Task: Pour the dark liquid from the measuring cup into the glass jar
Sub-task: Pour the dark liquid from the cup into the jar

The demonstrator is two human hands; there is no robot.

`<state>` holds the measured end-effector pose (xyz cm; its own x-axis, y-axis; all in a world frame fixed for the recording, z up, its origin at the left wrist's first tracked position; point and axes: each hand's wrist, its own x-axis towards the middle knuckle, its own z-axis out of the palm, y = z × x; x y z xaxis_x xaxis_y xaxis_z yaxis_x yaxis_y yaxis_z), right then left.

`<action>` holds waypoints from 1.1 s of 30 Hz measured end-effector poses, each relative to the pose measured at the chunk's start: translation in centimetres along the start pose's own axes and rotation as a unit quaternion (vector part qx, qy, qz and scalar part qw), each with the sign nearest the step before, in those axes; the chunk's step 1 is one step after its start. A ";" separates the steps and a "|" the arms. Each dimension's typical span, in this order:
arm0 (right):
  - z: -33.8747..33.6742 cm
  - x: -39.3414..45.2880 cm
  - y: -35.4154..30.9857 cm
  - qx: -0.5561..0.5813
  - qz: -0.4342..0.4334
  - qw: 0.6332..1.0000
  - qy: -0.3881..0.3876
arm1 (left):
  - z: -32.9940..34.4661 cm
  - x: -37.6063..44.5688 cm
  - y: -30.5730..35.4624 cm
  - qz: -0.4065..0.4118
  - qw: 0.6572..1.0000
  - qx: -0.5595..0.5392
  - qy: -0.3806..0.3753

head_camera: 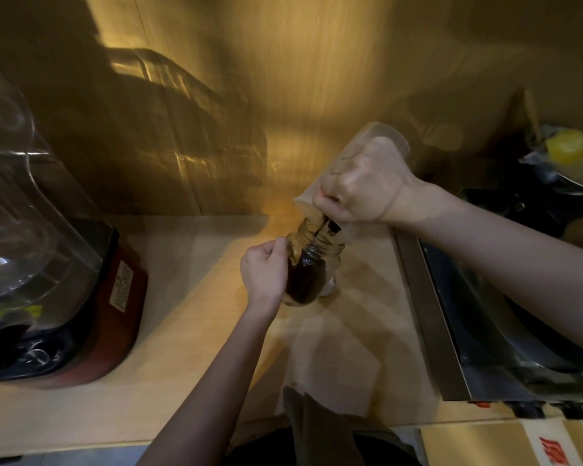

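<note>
The right hand gripped the tipped translucent plastic measuring cup, pouring dark liquid below its grip into the clear glass jar, which the left hand clasped; next, probably a steeper tilt.

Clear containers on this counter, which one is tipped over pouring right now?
The measuring cup in the right hand, tilted mouth-down over the glass jar. The jar, steadied by the left hand, stands upright.

— Anything here you can actually read?

— Not really. The red appliance at the left carries a pale label with rows of small print, too blurred to make out.

— And bottom right?

— A light box bears a red mark, cut by the frame edge; it may be characters, but I cannot tell which.

— Numbers, brands?

— None legible.
</note>
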<state>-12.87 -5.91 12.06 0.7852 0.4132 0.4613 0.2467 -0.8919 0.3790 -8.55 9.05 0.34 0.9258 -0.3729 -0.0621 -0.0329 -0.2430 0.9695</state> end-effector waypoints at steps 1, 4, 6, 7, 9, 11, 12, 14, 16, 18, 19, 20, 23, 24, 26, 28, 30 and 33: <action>0.1 0.0 0.0 -0.001 -0.003 1.000 0.002 | 0.0 0.0 0.0 -0.003 1.000 -0.001 -0.001; 0.2 -0.1 -0.1 -0.007 -0.006 1.000 0.008 | 0.0 0.1 0.0 -0.003 1.000 -0.003 0.001; 0.4 -0.1 0.0 -0.004 -0.006 1.000 0.019 | 0.0 0.1 0.0 -0.006 1.000 -0.004 -0.003; 0.5 -0.2 0.0 -0.004 -0.012 1.000 0.025 | 0.0 0.1 0.0 -0.007 1.000 -0.004 -0.002; 0.6 -0.2 -0.1 -0.006 -0.024 0.999 0.029 | 0.1 0.1 -0.1 -0.010 1.000 0.000 0.002; 0.6 -0.2 -0.2 -0.008 -0.022 0.999 0.026 | 0.1 0.1 -0.2 -0.008 1.000 0.005 0.004; 0.6 -0.2 -0.2 -0.011 -0.022 0.999 0.023 | 0.1 0.1 -0.2 -0.007 1.000 0.006 0.005; 0.6 -0.2 -0.3 -0.013 -0.021 1.000 0.009 | 0.2 0.0 -0.2 -0.006 1.000 0.006 0.008; 0.6 -0.2 -0.4 -0.013 -0.015 1.000 0.013 | 0.2 0.0 -0.2 -0.008 1.000 0.004 0.008; 0.5 -0.2 -0.2 -0.012 -0.013 1.000 0.018 | 0.2 0.0 -0.1 -0.013 1.000 0.008 0.015; 0.5 -0.2 -0.3 -0.012 -0.015 1.000 0.014 | 0.2 -0.1 -0.1 -0.014 1.000 0.010 0.018; 0.5 -0.2 -0.3 -0.013 -0.019 1.000 0.012 | 0.2 0.0 -0.1 -0.014 1.000 0.009 0.018; 0.6 -0.2 -0.3 -0.012 -0.027 0.999 0.017 | 0.2 0.0 -0.2 -0.013 1.000 -0.003 0.010; 0.6 -0.2 -0.2 -0.009 -0.027 0.999 0.020 | 0.2 0.1 -0.3 -0.014 1.000 -0.002 0.011; 0.6 0.0 0.0 -0.007 -0.025 0.999 0.032 | 0.2 0.2 -0.3 -0.015 1.000 0.003 0.014; 0.7 0.0 0.2 -0.007 -0.030 0.999 0.037 | 0.2 0.2 -0.3 -0.015 1.000 0.005 0.017; 0.9 -0.1 0.1 -0.011 -0.038 0.999 0.028 | 0.2 0.1 -0.1 -0.014 1.000 0.005 0.020; 0.9 0.0 0.0 -0.020 -0.035 0.999 0.023 | 0.2 0.1 -0.1 -0.016 1.000 0.004 0.019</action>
<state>-12.35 -6.06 11.34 0.7400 0.4822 0.4689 0.2758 -0.8534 0.4424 -8.55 8.83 0.23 0.9403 -0.3298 -0.0833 -0.0060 -0.2611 0.9653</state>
